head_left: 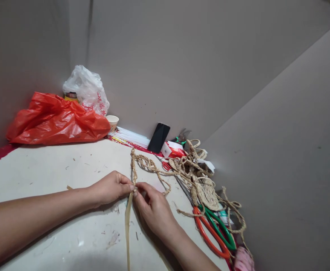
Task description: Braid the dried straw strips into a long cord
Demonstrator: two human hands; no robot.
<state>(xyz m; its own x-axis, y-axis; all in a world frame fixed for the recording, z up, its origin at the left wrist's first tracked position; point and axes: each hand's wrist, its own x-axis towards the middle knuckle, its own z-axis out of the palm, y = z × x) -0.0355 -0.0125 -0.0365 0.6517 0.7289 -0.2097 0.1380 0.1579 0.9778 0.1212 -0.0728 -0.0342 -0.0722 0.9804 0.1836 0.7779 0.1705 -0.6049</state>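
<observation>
My left hand (111,187) and my right hand (153,210) meet at the middle of the pale table (54,173), fingertips pinched together on a twisted straw rope (146,163). The rope rises from the pinch, loops away to the right and joins a tangle of straw cord (194,171). Below my fingers a flat pale straw strip (128,229) hangs down toward the near edge. Both hands are closed on the rope where the twist ends.
A red plastic bag (54,118) and a white plastic bag (87,88) lie in the far left corner, with a paper cup (112,121) beside them. A black phone (158,137) leans on the cardboard wall. Red-handled scissors (210,239) and green-handled scissors (220,227) lie at the right.
</observation>
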